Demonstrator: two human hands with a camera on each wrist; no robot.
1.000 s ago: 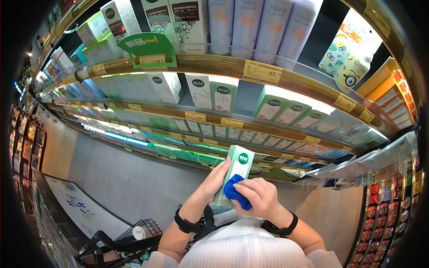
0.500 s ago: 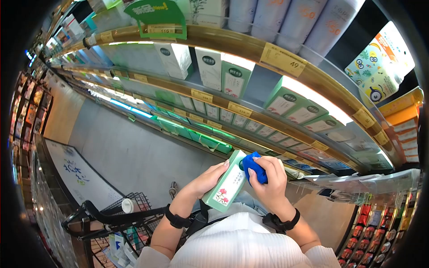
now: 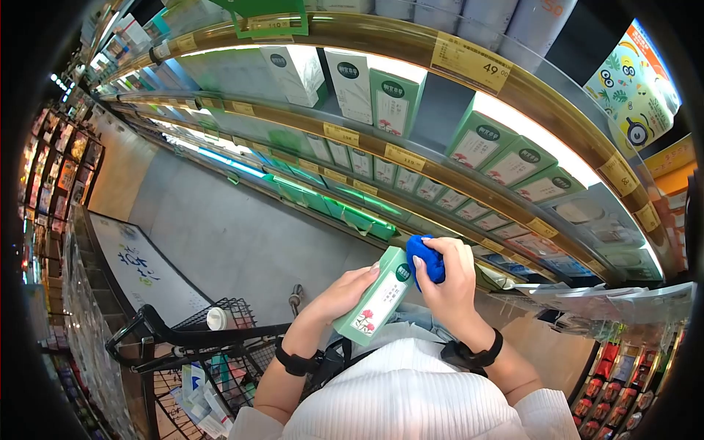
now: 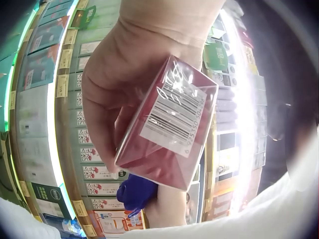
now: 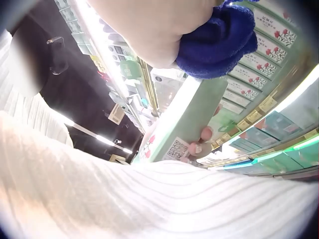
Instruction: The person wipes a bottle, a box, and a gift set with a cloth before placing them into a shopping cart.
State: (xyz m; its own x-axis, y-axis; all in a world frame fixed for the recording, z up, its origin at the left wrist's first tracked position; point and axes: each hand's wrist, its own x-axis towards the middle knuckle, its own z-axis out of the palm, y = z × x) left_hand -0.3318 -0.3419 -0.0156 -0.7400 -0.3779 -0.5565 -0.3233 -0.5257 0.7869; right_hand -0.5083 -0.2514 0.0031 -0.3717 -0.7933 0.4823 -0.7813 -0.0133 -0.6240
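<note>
A pale green carton (image 3: 375,301) with a white label and red flowers is held tilted in front of the person's body. The left hand (image 3: 343,295) grips it along its left side. In the left wrist view the carton's pink end (image 4: 172,124) shows a barcode sticker. A bunched blue cloth (image 3: 425,258) is pinched in the right hand (image 3: 449,282), right at the carton's upper corner beside the dark round logo. The right wrist view has the cloth (image 5: 217,42) against the carton's end, with left-hand fingertips (image 5: 205,134) around the far side.
Shelves with several similar green cartons (image 3: 480,143) and yellow price tags (image 3: 469,62) run along the front. A black shopping cart (image 3: 220,345) with a white-lidded cup (image 3: 217,317) and packages stands at the left. Hanging red packets (image 3: 605,367) are at the lower right.
The blue cloth has moved from the carton's middle up to its top end. The carton's flowered lower label has come into view. The head view has shifted, with the shelves sliding upward.
</note>
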